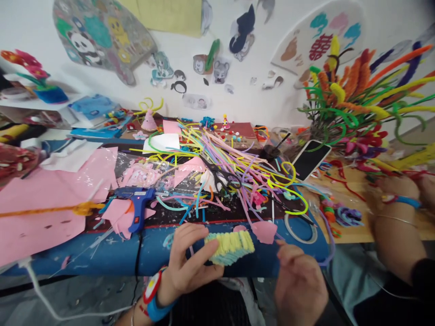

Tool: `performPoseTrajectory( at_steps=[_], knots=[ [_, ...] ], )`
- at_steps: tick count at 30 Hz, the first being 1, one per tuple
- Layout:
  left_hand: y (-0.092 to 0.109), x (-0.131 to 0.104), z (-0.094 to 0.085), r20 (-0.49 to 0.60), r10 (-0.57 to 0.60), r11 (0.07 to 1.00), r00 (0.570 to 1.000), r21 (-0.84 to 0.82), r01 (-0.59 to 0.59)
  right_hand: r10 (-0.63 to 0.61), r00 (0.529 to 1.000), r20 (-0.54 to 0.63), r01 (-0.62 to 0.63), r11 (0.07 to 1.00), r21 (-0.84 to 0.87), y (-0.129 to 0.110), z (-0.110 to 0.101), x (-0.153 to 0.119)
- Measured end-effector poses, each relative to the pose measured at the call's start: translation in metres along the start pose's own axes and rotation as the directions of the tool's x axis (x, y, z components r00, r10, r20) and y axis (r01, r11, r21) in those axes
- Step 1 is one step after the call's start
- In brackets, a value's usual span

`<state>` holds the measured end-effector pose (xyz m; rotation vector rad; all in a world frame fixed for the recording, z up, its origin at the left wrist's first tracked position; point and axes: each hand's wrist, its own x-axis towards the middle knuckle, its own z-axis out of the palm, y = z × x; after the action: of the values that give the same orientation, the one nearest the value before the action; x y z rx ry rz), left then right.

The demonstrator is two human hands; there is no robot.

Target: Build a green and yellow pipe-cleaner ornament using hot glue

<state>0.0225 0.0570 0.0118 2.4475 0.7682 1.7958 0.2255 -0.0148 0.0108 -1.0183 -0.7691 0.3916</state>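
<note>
In my left hand [190, 258] is a small block of yellow and light blue pipe cleaner rows [233, 246], gripped between thumb and fingers over the table's front edge. My right hand [299, 280] is at the right of the block, apart from it, with fingers curled and thumb and index fingertips together. What they pinch, if anything, is too small to make out. Just beyond those fingertips lies a pink felt piece [265, 232] with a purple pipe cleaner beside it. A roll of clear tape [299, 227] rests farther right.
A blue glue gun [137, 201] lies left, its cord hanging over the edge. Black scissors [222, 176] rest on piled pipe cleaners [234, 154]. Pink felt sheets [44, 203] cover the left side. A phone [311, 159] lies right, near another person's hands [396, 190].
</note>
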Motion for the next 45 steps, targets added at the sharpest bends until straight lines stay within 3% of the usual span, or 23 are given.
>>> performPoseTrajectory(
  at_steps=[2,5,9,14,17,21,24,26,30,32,36,39,45],
  knots=[
    [-0.004,-0.002,-0.001,0.040,0.001,1.000,0.999,0.010,-0.001,-0.030,0.999,0.011,0.030,0.999,-0.038,0.002,-0.004,0.006],
    [-0.010,-0.004,0.001,0.147,0.025,0.998,0.989,0.050,-0.033,-0.100,0.978,0.184,0.141,0.964,-0.226,0.010,-0.004,0.008],
    [-0.016,-0.005,0.010,0.250,0.024,0.990,0.968,0.128,-0.058,-0.235,0.891,0.389,0.386,0.844,-0.373,0.032,0.005,0.007],
    [-0.017,0.003,0.017,0.364,0.037,0.979,0.931,0.172,-0.107,-0.338,0.798,0.498,0.565,0.706,-0.426,0.058,0.012,0.014],
    [-0.018,0.009,0.019,0.395,0.051,0.980,0.917,0.158,-0.123,-0.334,0.786,0.521,0.575,0.704,-0.417,0.063,0.011,0.018],
    [-0.018,0.008,0.024,0.412,-0.053,0.979,0.910,0.202,-0.035,-0.332,0.771,0.543,0.584,0.708,-0.397,0.064,0.007,0.021],
    [-0.019,0.009,0.027,0.441,-0.088,0.978,0.893,0.210,-0.008,-0.306,0.814,0.493,0.540,0.711,-0.450,0.064,0.003,0.024],
    [-0.019,0.010,0.029,0.459,-0.099,0.978,0.883,0.209,0.000,-0.278,0.817,0.505,0.529,0.709,-0.467,0.063,0.001,0.029],
    [-0.022,0.010,0.029,0.507,-0.130,0.980,0.852,0.195,0.033,-0.246,0.720,0.649,0.601,0.690,-0.404,0.058,-0.001,0.041],
    [-0.023,0.006,0.027,0.531,-0.124,0.983,0.838,0.182,0.031,-0.212,0.692,0.690,0.606,0.689,-0.397,0.056,-0.002,0.046],
    [-0.025,-0.001,0.023,0.561,-0.125,0.988,0.818,0.145,0.052,-0.147,0.660,0.737,0.594,0.703,-0.392,0.054,-0.005,0.051],
    [-0.024,-0.005,0.022,0.557,-0.127,0.991,0.821,0.109,0.079,-0.112,0.662,0.741,0.580,0.703,-0.412,0.055,-0.006,0.052],
    [-0.020,-0.011,0.029,0.448,-0.248,0.968,0.859,0.132,0.211,-0.070,0.634,0.770,0.584,0.696,-0.418,0.057,-0.005,0.055]
  ],
)
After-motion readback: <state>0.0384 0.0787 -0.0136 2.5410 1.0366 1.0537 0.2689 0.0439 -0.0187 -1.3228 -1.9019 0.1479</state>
